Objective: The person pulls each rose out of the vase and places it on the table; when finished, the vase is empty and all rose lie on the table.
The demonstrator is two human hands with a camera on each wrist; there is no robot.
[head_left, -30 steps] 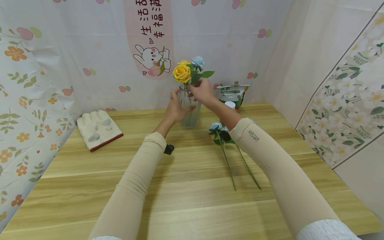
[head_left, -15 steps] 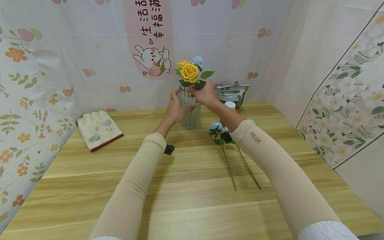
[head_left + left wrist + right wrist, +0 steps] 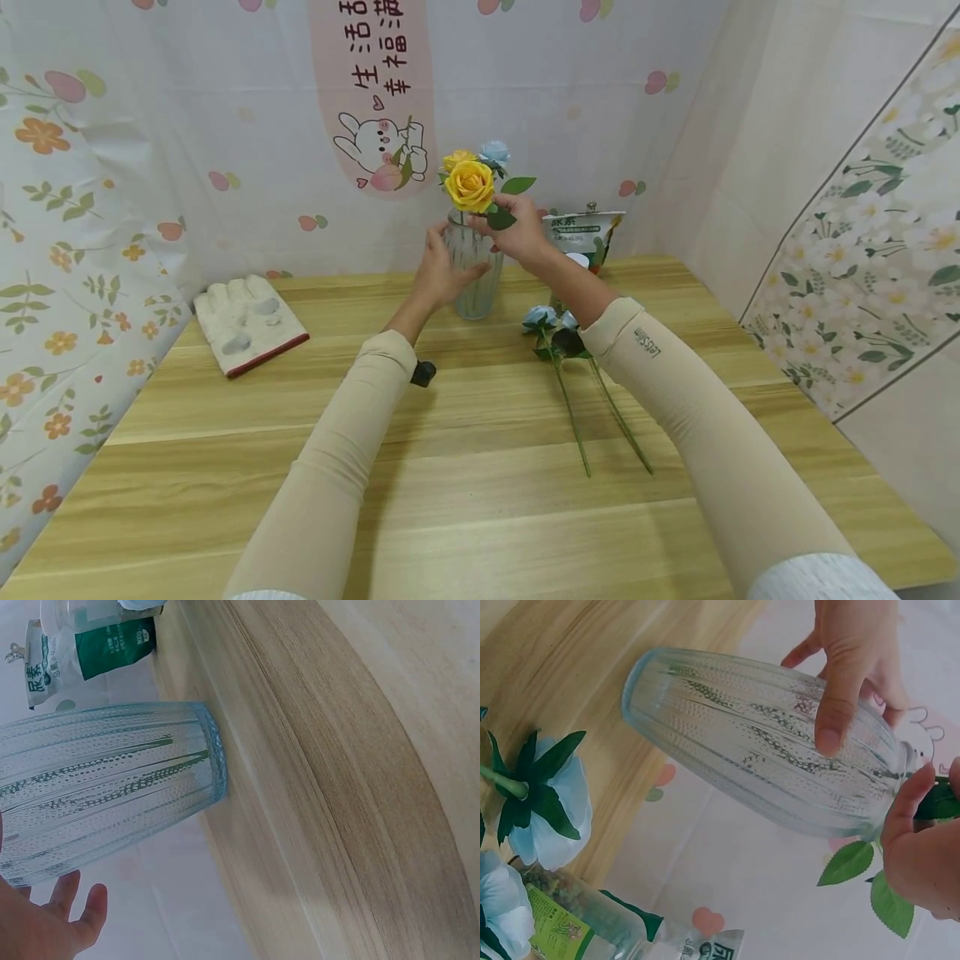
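A clear ribbed glass vase [image 3: 474, 293] stands upright at the back of the table. My left hand [image 3: 437, 271] grips its side, with the thumb across the glass in the right wrist view. At the mouth, my right hand [image 3: 521, 232] pinches the stem of a yellow rose [image 3: 470, 187], just under its bloom. Another yellow rose [image 3: 457, 159] and a light blue rose [image 3: 494, 152] rise behind it. Green stems [image 3: 150, 776] show through the glass in the left wrist view.
Light blue roses [image 3: 540, 317] lie right of the vase, long stems toward the front. Behind them are a jar with green pellets [image 3: 566, 889] and a clipped pouch [image 3: 588, 229]. A white work glove [image 3: 247, 325] lies at left, a small black object [image 3: 423, 373] by the left sleeve.
The front yellow rose has shifted right and turned its bloom toward the camera, then dropped back slightly left. My right hand has edged a little right; the left hand keeps its grip.
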